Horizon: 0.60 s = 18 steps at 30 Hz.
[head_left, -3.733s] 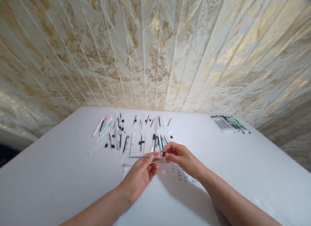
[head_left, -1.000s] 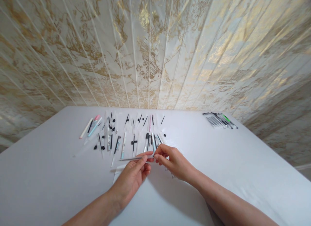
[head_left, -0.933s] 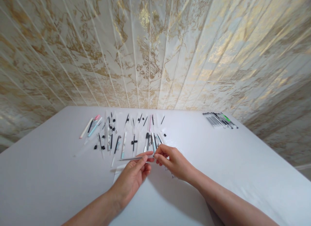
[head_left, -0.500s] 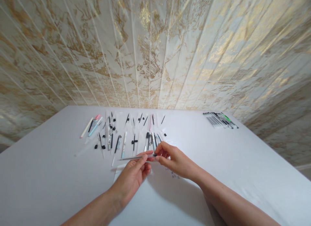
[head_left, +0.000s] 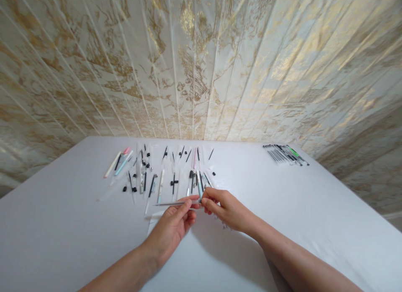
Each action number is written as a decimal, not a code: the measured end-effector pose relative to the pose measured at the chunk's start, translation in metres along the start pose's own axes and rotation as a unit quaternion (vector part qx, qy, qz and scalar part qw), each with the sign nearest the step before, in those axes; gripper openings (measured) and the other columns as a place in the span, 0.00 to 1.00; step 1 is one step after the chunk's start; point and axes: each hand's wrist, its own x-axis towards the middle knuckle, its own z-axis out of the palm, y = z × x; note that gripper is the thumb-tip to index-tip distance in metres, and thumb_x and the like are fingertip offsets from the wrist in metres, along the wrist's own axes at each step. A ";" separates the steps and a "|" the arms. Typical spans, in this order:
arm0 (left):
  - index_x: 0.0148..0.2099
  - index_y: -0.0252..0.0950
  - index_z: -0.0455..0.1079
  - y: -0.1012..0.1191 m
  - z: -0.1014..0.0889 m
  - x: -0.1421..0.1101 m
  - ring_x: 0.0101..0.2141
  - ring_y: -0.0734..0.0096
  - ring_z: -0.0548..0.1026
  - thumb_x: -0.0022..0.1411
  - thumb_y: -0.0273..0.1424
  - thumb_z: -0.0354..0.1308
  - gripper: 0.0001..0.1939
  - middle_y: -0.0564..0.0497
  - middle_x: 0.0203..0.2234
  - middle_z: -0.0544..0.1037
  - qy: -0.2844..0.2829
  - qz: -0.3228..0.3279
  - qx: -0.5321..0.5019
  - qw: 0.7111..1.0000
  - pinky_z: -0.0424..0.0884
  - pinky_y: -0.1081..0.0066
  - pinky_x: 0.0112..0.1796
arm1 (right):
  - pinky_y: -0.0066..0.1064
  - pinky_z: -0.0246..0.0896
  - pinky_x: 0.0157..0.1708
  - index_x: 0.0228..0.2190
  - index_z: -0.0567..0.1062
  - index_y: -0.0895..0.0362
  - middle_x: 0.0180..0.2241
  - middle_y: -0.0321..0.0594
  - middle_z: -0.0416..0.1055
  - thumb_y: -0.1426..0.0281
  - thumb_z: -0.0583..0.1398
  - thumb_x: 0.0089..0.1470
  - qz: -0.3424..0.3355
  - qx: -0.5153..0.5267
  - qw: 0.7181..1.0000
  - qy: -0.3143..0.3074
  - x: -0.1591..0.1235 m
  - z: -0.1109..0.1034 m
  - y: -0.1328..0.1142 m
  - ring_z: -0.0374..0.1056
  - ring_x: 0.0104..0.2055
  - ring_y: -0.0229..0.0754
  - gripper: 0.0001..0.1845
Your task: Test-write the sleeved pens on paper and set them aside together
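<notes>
Pinched between thumb and fingers, a slim pen [head_left: 168, 204] is lying across the left hand [head_left: 176, 223], its thumb pressing from above and its fingers supporting from beneath. The right hand [head_left: 226, 206] is pinching at the pen's dark end [head_left: 200, 201], thumb and forefinger meeting there; the fingertips are hiding most of that end, so I cannot tell whether it is a separate cap. The pen's long axis is running nearly level, crosswise before the person, with the thin tip pointing out leftward past the left thumb. The left hand is sitting nearer the pen's middle, while the right is sitting at the dark end, almost in line with the axis. That alignment between the two pinches is looking, in my judgement, like the relation that matters most.

Just beyond the pinch, a blue-and-white pen [head_left: 199, 182] is lying with its length pointing away from the person, roughly square to the held one. Beyond the right knuckles, a small black cap [head_left: 214, 173] is resting on the table [head_left: 314, 216]. Nearer the person than the grip, a sheet of paper [head_left: 154, 219] is lying partly under the hands. Far rightward, a row of pens [head_left: 284, 154] is lying well apart.
</notes>
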 end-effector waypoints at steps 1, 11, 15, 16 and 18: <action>0.44 0.34 0.78 0.000 0.000 0.000 0.28 0.81 0.70 0.60 0.32 0.62 0.11 0.49 0.32 0.77 0.001 0.001 -0.001 1.000 0.70 0.81 0.32 | 0.26 0.56 0.28 0.26 0.67 0.56 0.25 0.34 0.70 0.72 0.51 0.59 0.002 0.002 1.000 -0.005 0.000 0.000 0.000 0.65 0.28 0.36 0.11; 0.43 0.34 0.78 0.000 0.001 -0.001 0.28 0.80 0.69 0.56 0.34 0.66 0.13 0.50 0.31 0.77 -0.002 0.004 0.003 1.000 0.70 0.81 0.32 | 0.26 0.56 0.28 0.29 0.67 0.56 0.25 0.33 0.68 0.74 0.55 0.57 -0.022 -0.009 1.000 0.008 0.000 -0.001 0.002 0.63 0.28 0.35 0.04; 0.42 0.34 0.78 0.001 0.000 -0.001 0.28 0.80 0.69 0.55 0.35 0.67 0.14 0.50 0.31 0.77 -0.006 0.004 0.002 1.000 0.70 0.81 0.32 | 0.26 0.56 0.29 0.29 0.67 0.56 0.26 0.34 0.70 0.71 0.52 0.60 -0.006 -0.014 1.000 -0.018 0.000 0.000 0.002 0.65 0.28 0.36 0.08; 0.43 0.34 0.78 0.001 0.000 -0.001 0.28 0.80 0.69 0.55 0.35 0.67 0.14 0.50 0.31 0.77 -0.007 0.005 0.001 1.000 0.70 0.80 0.32 | 0.26 0.56 0.28 0.30 0.68 0.56 0.26 0.34 0.70 0.71 0.54 0.59 -0.008 -0.015 1.000 -0.017 0.000 0.000 0.002 0.65 0.28 0.36 0.06; 0.43 0.34 0.78 0.001 0.000 -0.001 0.29 0.80 0.69 0.56 0.34 0.66 0.13 0.50 0.32 0.77 -0.009 0.006 0.002 1.000 0.70 0.80 0.33 | 0.25 0.55 0.28 0.31 0.68 0.56 0.27 0.33 0.69 0.71 0.56 0.57 -0.018 -0.019 1.000 -0.003 0.000 0.000 0.003 0.64 0.28 0.36 0.03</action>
